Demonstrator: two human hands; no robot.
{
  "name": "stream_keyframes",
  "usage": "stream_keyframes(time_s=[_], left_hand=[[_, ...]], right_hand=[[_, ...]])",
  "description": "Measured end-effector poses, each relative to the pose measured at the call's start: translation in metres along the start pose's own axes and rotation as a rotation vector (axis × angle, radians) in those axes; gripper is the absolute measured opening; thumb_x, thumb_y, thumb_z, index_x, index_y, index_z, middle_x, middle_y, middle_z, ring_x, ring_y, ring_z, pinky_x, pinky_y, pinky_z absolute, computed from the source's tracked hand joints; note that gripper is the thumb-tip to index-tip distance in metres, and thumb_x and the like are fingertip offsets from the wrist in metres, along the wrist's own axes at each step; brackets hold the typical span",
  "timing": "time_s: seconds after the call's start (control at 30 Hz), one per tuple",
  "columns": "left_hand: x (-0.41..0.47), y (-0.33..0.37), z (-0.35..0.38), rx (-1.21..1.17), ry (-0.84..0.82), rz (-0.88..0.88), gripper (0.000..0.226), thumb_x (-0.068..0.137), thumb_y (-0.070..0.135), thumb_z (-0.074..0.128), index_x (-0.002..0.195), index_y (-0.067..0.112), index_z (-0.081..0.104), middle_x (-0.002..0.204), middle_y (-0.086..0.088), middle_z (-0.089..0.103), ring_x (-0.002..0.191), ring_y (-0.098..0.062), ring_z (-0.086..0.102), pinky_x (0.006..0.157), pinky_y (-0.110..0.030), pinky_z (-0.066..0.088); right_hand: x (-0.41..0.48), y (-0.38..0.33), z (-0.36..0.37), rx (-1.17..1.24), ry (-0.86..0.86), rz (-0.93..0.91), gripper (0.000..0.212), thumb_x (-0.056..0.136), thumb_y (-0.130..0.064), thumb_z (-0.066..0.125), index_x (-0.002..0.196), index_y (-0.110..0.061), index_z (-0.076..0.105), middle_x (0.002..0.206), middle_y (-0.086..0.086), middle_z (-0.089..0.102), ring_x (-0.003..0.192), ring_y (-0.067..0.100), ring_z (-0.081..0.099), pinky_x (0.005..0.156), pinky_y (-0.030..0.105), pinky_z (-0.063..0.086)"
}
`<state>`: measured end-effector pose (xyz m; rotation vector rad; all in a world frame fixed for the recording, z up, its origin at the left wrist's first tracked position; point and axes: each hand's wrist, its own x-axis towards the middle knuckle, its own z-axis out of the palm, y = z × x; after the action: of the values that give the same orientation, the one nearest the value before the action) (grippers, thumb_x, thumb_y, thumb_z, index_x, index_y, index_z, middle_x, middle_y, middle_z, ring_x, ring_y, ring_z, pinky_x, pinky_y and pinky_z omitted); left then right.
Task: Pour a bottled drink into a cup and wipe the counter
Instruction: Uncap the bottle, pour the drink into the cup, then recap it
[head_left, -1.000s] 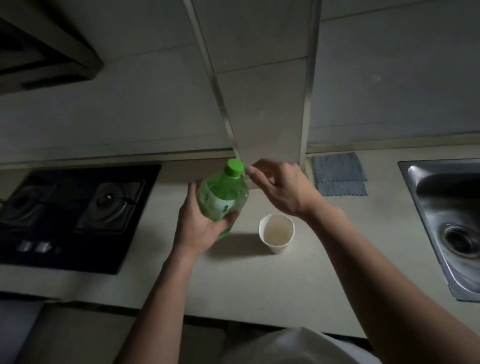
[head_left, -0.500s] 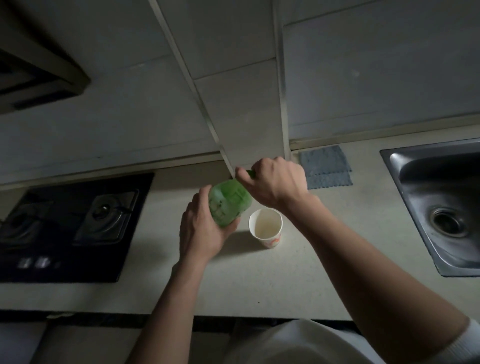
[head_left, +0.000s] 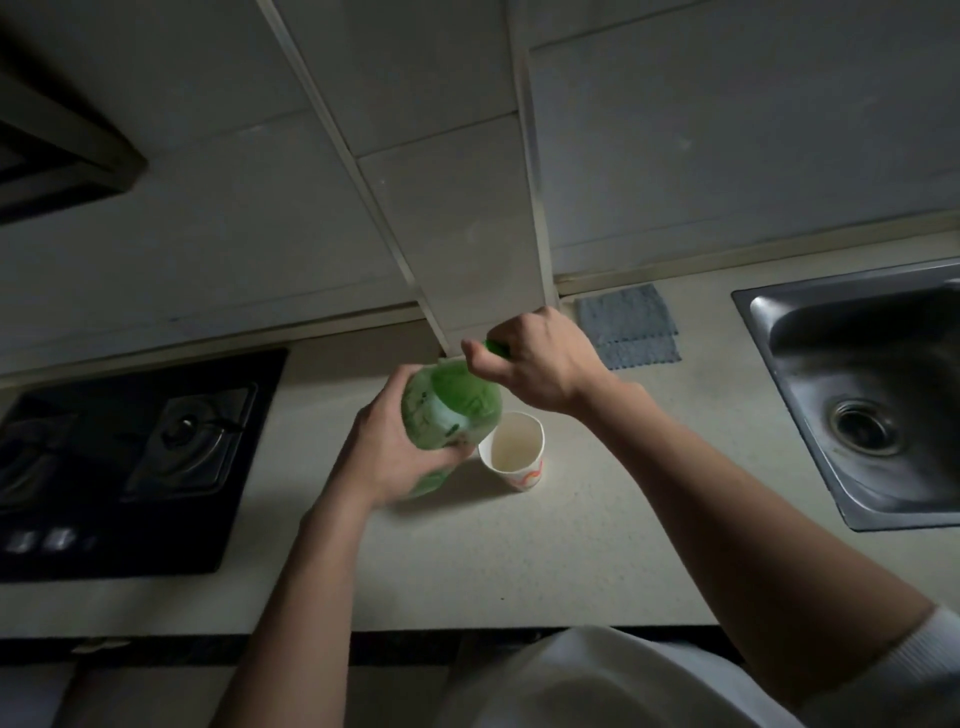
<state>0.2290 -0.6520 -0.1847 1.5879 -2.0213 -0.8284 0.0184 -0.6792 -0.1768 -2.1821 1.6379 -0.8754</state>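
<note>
The bottle (head_left: 449, 410), held tilted low over the tabletop (head_left: 571, 545) just left of the cup (head_left: 514, 449), is gripped round its body by the left hand (head_left: 387, 452), while the right hand (head_left: 535, 364), open and reaching a second ago, now curls its fingers (head_left: 480, 358) over the cap (head_left: 496, 347), so uncapping looks begun, pouring not.

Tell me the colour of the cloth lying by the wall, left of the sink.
The cloth is plain greyish blue; the head view, the only one, shows it.

Black gas hob (head_left: 156, 540) at left, steel sink (head_left: 810, 374) at right, perhaps a range hood (head_left: 57, 156) above
</note>
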Motion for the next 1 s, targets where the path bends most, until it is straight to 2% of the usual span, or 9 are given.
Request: stream_keyframes(time_s=[0.13,0.23,0.33,0.47,0.6,0.77,0.83,0.93,1.0], left_hand=[[0.012,0.004,-0.014,-0.054,-0.121,0.000,0.080,0.051,0.030,0.097,0.116,0.039,0.053,0.107,0.020,0.066,0.100,0.004,0.061,0.087,-0.027,0.050],[0.014,0.008,-0.006,-0.004,-0.015,0.035,0.080,0.052,0.037,0.094,0.118,0.038,0.050,0.110,0.017,0.064,0.101,-0.003,0.061,0.085,-0.029,0.051],[0.015,0.006,0.005,0.093,0.108,0.039,0.081,0.052,0.048,0.088,0.119,0.040,0.044,0.115,0.013,0.061,0.103,-0.015,0.061,0.082,-0.039,0.054],[0.019,0.002,0.007,0.129,0.119,0.061,0.080,0.053,0.045,0.089,0.119,0.040,0.045,0.114,0.013,0.060,0.102,-0.017,0.059,0.081,-0.041,0.054],[0.020,-0.002,0.000,0.047,0.010,0.033,0.079,0.054,0.036,0.094,0.118,0.036,0.049,0.108,0.015,0.063,0.099,-0.007,0.061,0.079,-0.026,0.052],[0.023,-0.010,-0.009,-0.005,-0.067,-0.031,0.085,0.051,0.037,0.097,0.120,0.030,0.048,0.112,0.015,0.063,0.105,-0.003,0.060,0.086,-0.023,0.050],[0.024,-0.013,-0.009,-0.001,-0.067,-0.044,0.090,0.051,0.039,0.097,0.125,0.029,0.046,0.117,0.013,0.062,0.108,-0.007,0.059,0.090,-0.027,0.050],[0.022,-0.013,-0.006,0.042,-0.035,-0.023,0.082,0.054,0.037,0.095,0.120,0.031,0.045,0.116,0.010,0.061,0.107,-0.012,0.059,0.085,-0.027,0.050],[0.021,-0.013,-0.006,0.086,0.008,0.009,0.080,0.055,0.036,0.094,0.119,0.034,0.045,0.114,0.009,0.060,0.105,-0.014,0.059,0.083,-0.030,0.052]], right_hand=[[0.004,-0.002,-0.011,0.008,0.008,-0.119,0.054,0.088,-0.062,0.034,0.057,-0.018,0.034,0.050,0.000,0.040,0.045,0.020,0.040,0.045,0.031,0.027],[0.008,0.002,-0.019,-0.137,0.010,-0.001,0.065,0.087,-0.072,0.024,0.061,-0.017,0.046,0.057,0.002,0.051,0.055,0.027,0.054,0.051,0.031,0.038],[0.009,0.004,-0.019,-0.259,0.000,0.128,0.079,0.087,-0.080,0.019,0.057,-0.014,0.050,0.056,0.005,0.052,0.055,0.029,0.055,0.054,0.033,0.042],[0.003,0.008,-0.012,-0.230,-0.016,0.049,0.065,0.097,-0.064,0.024,0.065,-0.014,0.051,0.057,0.003,0.050,0.057,0.031,0.054,0.052,0.034,0.039],[0.001,0.008,-0.016,-0.103,-0.099,-0.081,0.046,0.099,-0.056,0.030,0.081,-0.017,0.045,0.069,-0.001,0.047,0.058,0.021,0.048,0.055,0.034,0.034],[0.004,0.002,-0.022,0.092,-0.192,-0.148,0.025,0.099,-0.041,0.047,0.094,-0.016,0.045,0.091,0.000,0.053,0.073,0.012,0.051,0.062,0.029,0.043],[0.005,0.001,-0.025,0.137,-0.221,-0.148,0.018,0.099,-0.033,0.053,0.100,-0.015,0.050,0.095,-0.001,0.055,0.075,0.007,0.052,0.065,0.026,0.046],[0.008,0.002,-0.031,0.151,-0.255,-0.103,0.032,0.094,-0.039,0.060,0.116,-0.017,0.055,0.103,-0.003,0.062,0.073,-0.003,0.053,0.063,0.018,0.045],[0.010,0.002,-0.031,0.103,-0.231,-0.043,0.047,0.089,-0.053,0.060,0.118,-0.017,0.057,0.097,-0.003,0.069,0.072,0.004,0.060,0.065,0.023,0.047]])
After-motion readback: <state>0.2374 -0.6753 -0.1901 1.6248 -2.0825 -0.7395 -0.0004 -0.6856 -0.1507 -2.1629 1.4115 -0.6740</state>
